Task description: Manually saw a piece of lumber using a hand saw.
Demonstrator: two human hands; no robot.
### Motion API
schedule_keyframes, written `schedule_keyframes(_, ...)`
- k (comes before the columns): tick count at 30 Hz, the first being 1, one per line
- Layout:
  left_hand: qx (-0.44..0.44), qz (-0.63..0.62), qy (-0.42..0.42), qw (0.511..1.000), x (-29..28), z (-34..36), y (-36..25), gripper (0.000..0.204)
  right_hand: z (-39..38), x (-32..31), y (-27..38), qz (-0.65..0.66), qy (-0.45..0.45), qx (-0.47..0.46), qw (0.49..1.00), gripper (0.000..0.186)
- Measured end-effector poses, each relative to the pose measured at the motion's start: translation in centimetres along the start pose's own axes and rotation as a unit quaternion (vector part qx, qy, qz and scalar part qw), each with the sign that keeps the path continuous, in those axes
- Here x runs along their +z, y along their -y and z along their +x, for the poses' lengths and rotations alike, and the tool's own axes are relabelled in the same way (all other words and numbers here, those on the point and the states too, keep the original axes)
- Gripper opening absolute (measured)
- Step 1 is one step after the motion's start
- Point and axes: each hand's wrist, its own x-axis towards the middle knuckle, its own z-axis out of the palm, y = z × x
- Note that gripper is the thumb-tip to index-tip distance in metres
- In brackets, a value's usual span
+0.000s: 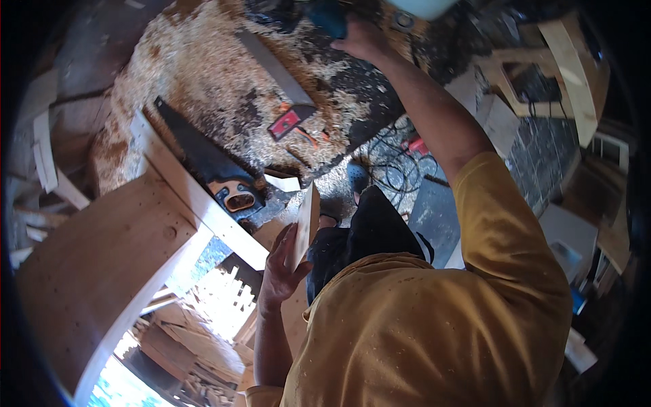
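My left hand (279,273) is at a pale wooden board (308,220) standing in front of my left thigh. Its fingers lie along one side of the board and the thumb is on the other. My right arm reaches far forward, and my right hand (366,41) is closed around a dark teal object (328,19) at the top edge. That object looks like a power tool body, but its kind is unclear. A handsaw (203,152) with a black blade and a tan-and-black handle lies left of centre. Beyond it rests a grey try square (278,71) with a red end.
Wood shavings (169,74) cover the dark work surface. A large wooden panel (102,258) and a long white-edged plank (196,197) stand at the left. Black cable (390,166) coils near my feet. Cut boards (569,74) are piled at the right, with wood scraps (196,332) lower left.
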Motion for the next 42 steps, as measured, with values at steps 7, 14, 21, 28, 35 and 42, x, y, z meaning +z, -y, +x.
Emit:
schedule_keyframes(7,0.076,0.212,0.112,0.968,0.9,9.5,-2.1,0.076,-10.8,-4.2,-8.8,0.119,-0.186,-0.106,0.970,0.053)
schedule_keyframes(14,-0.099,-0.040,0.238,0.965,2.8,17.0,-3.4,0.053,-43.9,2.1,-19.3,0.177,-0.184,0.341,0.905,0.032)
schedule_keyframes(21,-0.175,-0.109,0.205,0.957,2.8,21.7,0.6,0.052,-56.9,10.4,-21.9,0.295,-0.218,0.547,0.753,0.028)
schedule_keyframes(28,-0.158,-0.089,0.167,0.969,-6.0,22.5,5.4,0.078,-53.6,25.2,-34.1,0.401,-0.153,0.568,0.703,0.027)
schedule_keyframes(35,-0.286,-0.186,0.202,0.918,7.0,27.9,15.5,0.084,-39.6,41.3,-49.2,0.434,-0.181,0.504,0.724,0.072)
schedule_keyframes(42,-0.246,-0.096,0.210,0.941,7.8,28.9,20.6,0.088,-34.5,48.7,-55.9,0.457,-0.339,0.448,0.690,0.029)
